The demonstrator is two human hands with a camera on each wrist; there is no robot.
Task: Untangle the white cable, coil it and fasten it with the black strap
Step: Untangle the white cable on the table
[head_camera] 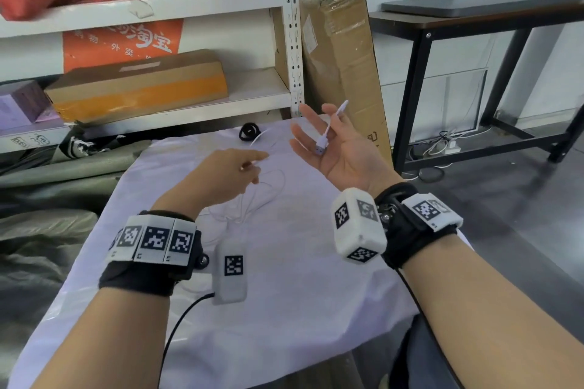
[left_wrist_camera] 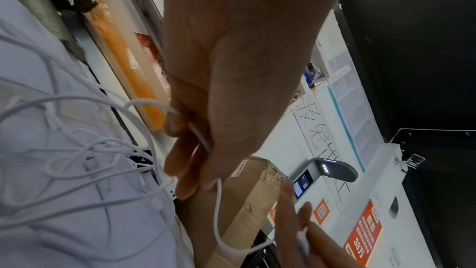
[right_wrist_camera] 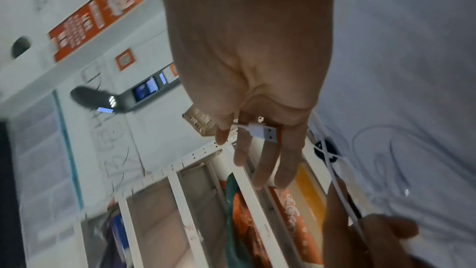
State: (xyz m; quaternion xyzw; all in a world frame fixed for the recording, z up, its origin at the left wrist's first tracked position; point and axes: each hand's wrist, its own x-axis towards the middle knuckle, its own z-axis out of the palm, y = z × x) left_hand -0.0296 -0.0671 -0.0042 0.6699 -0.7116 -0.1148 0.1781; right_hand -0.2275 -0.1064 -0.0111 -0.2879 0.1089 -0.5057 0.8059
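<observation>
Now: white cable (left_wrist_camera: 218, 201) tangled, one stretch per hand

Left hand (head_camera: 227, 167): thumb and fingers pinching cable above white cloth (head_camera: 316, 294); loose tangle lying on cloth just below. Far cloth edge: black strap (head_camera: 249, 131), looped, apart from both hands. Right hand (head_camera: 335, 148): palm up, fingers near straight, USB plug (right_wrist_camera: 262, 129) wedged between two of them.

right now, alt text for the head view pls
A right hand, palm up, holds the USB end of a white cable while the left hand pinches it further along. The rest lies looped on a white cloth, a black strap beyond.
</observation>
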